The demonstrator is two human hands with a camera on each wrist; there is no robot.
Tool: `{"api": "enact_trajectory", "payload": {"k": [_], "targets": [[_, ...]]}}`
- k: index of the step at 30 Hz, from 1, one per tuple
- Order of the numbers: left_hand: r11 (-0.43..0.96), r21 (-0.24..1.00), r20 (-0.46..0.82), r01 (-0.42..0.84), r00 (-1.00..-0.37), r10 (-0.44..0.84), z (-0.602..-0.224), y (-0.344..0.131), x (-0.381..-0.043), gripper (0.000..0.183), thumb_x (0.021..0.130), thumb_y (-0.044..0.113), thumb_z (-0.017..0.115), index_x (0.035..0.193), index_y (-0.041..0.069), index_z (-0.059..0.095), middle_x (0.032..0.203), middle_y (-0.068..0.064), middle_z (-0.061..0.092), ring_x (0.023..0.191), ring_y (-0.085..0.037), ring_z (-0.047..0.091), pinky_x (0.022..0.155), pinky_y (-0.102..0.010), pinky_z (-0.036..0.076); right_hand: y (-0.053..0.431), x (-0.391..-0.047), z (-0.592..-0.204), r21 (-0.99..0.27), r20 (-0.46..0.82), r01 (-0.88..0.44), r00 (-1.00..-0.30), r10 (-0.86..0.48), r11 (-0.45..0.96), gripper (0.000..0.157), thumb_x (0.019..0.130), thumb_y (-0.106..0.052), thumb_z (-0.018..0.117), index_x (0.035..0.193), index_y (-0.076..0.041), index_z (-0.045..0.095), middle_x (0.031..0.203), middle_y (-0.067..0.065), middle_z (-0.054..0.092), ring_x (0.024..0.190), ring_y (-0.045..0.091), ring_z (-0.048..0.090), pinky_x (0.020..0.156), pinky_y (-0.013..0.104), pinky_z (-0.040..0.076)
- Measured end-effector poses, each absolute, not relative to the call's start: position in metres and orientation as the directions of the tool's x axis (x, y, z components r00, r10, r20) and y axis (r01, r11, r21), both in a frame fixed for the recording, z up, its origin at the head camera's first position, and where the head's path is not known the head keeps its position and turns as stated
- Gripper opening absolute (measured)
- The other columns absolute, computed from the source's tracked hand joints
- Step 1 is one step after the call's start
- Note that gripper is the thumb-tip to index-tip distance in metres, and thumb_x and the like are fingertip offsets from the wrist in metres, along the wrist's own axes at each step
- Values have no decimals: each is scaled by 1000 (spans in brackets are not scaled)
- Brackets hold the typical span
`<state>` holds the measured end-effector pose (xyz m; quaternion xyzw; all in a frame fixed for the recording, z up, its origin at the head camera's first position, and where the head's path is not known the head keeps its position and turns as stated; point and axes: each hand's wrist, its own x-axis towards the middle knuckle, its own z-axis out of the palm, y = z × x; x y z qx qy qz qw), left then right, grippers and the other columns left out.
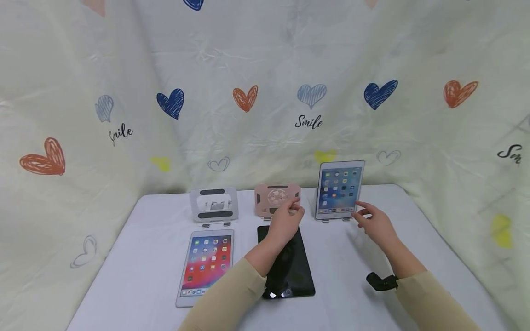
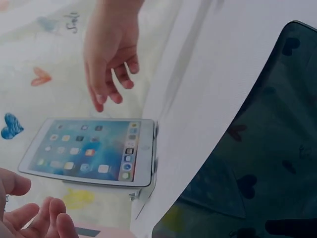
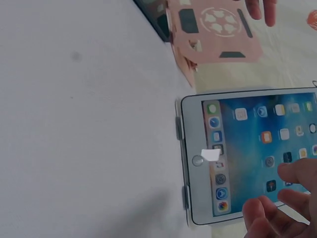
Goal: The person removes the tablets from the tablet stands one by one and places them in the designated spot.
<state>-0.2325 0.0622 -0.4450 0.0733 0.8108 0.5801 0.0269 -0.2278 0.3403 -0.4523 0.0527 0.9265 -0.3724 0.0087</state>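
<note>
A white tablet (image 1: 339,191) with a lit blue home screen leans upright on a stand at the back right. My right hand (image 1: 376,225) is just beside its lower right edge, fingers loosely bent; the left wrist view shows a gap between those fingers and the tablet. Loosely curled and holding nothing, my left hand (image 1: 286,223) hovers in front of a pink folding stand (image 1: 265,193) and overlaps part of it. Under the left forearm lies a black tablet (image 1: 296,271), its screen dark, partly covered by the wrist.
A second white tablet (image 1: 207,262) with a red and blue screen lies flat at the left. Behind it stands a grey-white folding stand (image 1: 216,202) with dark pads. Everything is on a white table (image 1: 136,276), backed by a heart-patterned curtain (image 1: 265,55).
</note>
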Motion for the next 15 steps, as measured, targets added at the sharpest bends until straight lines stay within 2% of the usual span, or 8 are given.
{"api": "enact_trajectory", "payload": {"k": [10,15], "targets": [[308,947,64,95,-992,108,-454,97,-248,44,99,30,61,142,23,55,104,12,61,80,-7,58,66,-30,51,351,-243,-441,-728,-10,106,-990,144,678,61,103,-33,51,153,-3,33,126,25,54,94,31,64,67,29,51],[330,939,76,99,-994,82,-452,106,-253,47,98,28,61,144,21,54,105,11,62,73,-9,58,59,-31,50,348,-252,-441,-759,-2,122,-983,185,639,61,103,-32,52,154,-4,32,127,25,53,97,36,65,65,27,51]]}}
